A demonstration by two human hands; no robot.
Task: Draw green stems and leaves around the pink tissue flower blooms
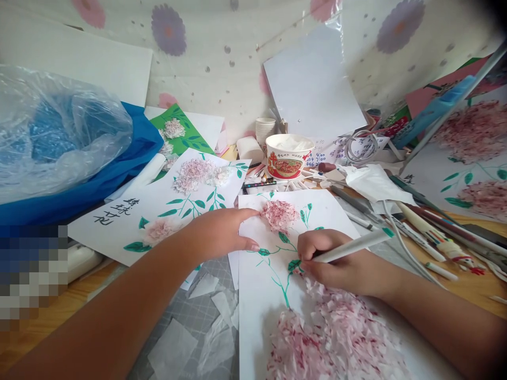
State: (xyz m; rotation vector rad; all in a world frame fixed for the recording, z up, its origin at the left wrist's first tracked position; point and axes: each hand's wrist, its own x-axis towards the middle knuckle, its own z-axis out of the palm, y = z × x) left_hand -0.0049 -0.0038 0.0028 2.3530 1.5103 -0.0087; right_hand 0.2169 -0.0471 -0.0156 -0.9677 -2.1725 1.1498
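My right hand [340, 266] grips a white marker pen [354, 245] with a green end, slanting up to the right. Its tip is hidden behind my fingers, near a green leaf [293, 265] on the white sheet [253, 301]. The sheet bears drawn green stems and leaves, a small pink crumpled-paper flower [279, 215] and large pink-white paper flowers [348, 332] at the bottom. My left hand [224, 229] lies at the sheet's left edge, thumb and index finger apart, and holds nothing. Beneath my left arm is another flower picture [130, 237] with black writing.
A paper noodle bowl [289, 158] holding white tissue stands behind the sheet, near stacked paper cups [265, 129]. Torn tissue pieces [174, 348] lie on the grey cutting mat [150, 322]. Pens and a cable [407, 243] crowd the right; a plastic bag [59, 126] fills the left.
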